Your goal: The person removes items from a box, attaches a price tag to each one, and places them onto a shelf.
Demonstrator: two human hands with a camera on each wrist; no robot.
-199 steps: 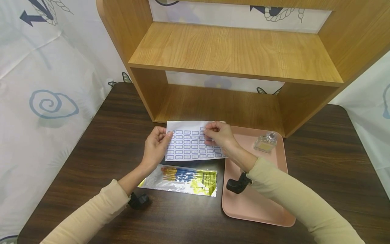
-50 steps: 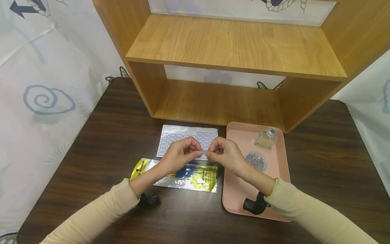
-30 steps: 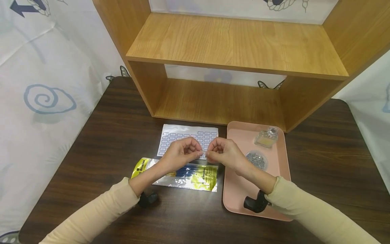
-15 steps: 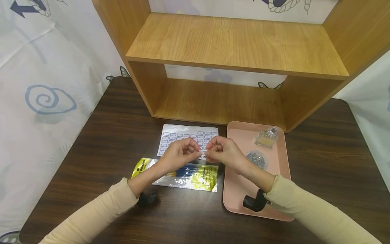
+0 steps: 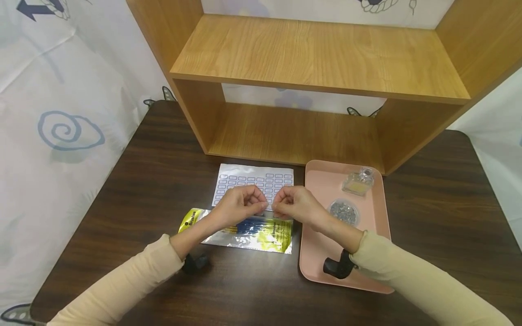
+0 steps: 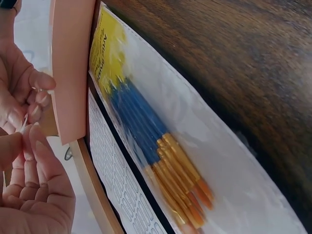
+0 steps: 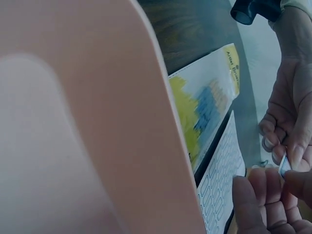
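Observation:
In the head view my left hand (image 5: pixel 238 206) and right hand (image 5: pixel 301 206) meet fingertip to fingertip above the table. Between them, thumbs and index fingers pinch a small white label (image 7: pixel 283 165), seen nearly edge-on in the right wrist view. A white sheet of blue-outlined labels (image 5: pixel 257 170) lies flat just beyond the hands; part of it is hidden behind them. Nearer me, partly under the left forearm, is a clear and yellow packet of paintbrushes (image 5: pixel 269 235), its blue handles and orange tips showing in the left wrist view.
A pink tray (image 5: pixel 322 262) stands on the right, holding a glass bottle (image 5: pixel 358 182) and a round clear dish of silvery bits (image 5: pixel 344 212). Behind rises a wooden shelf unit (image 5: pixel 318 59). Everything stands on a dark wooden table (image 5: pixel 244 290).
Several seconds ago both hands held the label sheet up; now it lies on the table and the fingers pinch a small label. Over the last half second the fingertips have shifted only slightly.

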